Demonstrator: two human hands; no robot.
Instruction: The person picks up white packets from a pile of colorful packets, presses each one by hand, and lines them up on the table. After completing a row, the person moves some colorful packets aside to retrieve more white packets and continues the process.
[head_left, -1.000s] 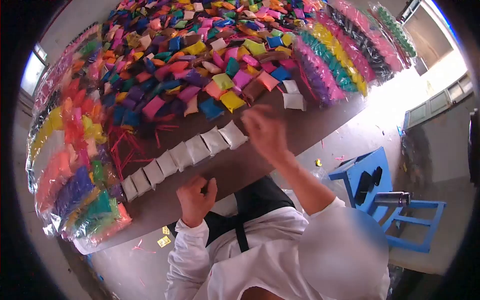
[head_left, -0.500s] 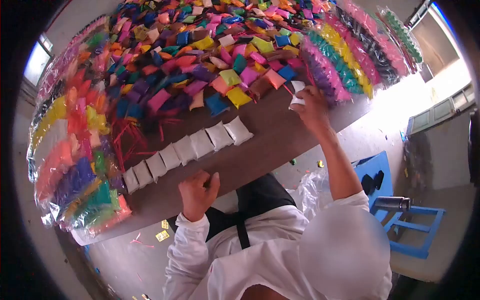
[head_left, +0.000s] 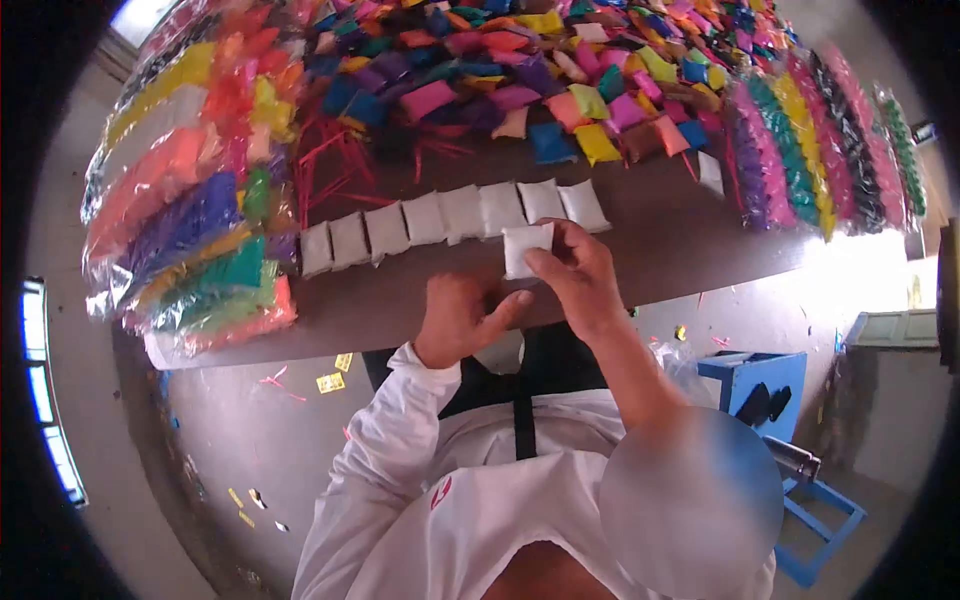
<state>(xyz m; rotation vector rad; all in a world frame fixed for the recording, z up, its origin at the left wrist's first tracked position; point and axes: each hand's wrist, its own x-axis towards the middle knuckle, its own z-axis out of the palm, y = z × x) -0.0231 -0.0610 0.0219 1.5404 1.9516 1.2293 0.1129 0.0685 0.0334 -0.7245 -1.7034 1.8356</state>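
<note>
A small white packet [head_left: 524, 250] is pinched between the thumb and fingers of my right hand [head_left: 580, 270], just in front of a row of similar packets. My left hand [head_left: 460, 318] is over the table's near edge, holding nothing, its fingers partly curled and its thumb stretched towards the held packet. The row of white packets [head_left: 425, 218] lies side by side on the brown table [head_left: 660, 235], slanting up to the right. Farther right, another white packet [head_left: 710, 173] lies apart beside the clear-wrapped strips.
Loose coloured packets [head_left: 560, 80] are heaped across the back. Clear-wrapped coloured bundles [head_left: 190, 230] are stacked on the left, and wrapped strips [head_left: 790, 150] on the right. Pink ribbons [head_left: 335, 165] lie behind the row. A blue stool [head_left: 745, 385] is at the lower right.
My right hand has come from the table's right side to the middle, bringing a white packet. My left hand has moved right with its thumb reaching out. The view has shifted.
</note>
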